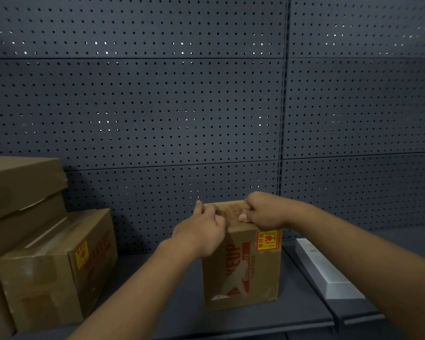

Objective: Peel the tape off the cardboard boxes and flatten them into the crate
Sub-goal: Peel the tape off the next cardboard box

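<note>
Pegboard (157,106), dark and dotted with holes, fills everything beyond my fingers. Below it runs the dark shelf (172,303) that carries the boxes. Off to the left of my left hand (201,231) stands a stack of cardboard boxes (22,204), and leaning in front of it is a taped box (57,268) with a yellow sticker on its end. Directly under my fingers stands the small box (241,268), upright on the shelf, red print down its near face and a yellow sticker (267,240) at its upper right corner. To the right of my right hand (263,212), lower on the shelf, lies a pale grey block (326,271), apart from the box. Both hands sit on the box's top edge. My left fingers are curled, pinched against the top near its left corner. My right fingers are clenched at the top's right side, thumbnail showing; whether tape is between them I cannot tell.
</note>
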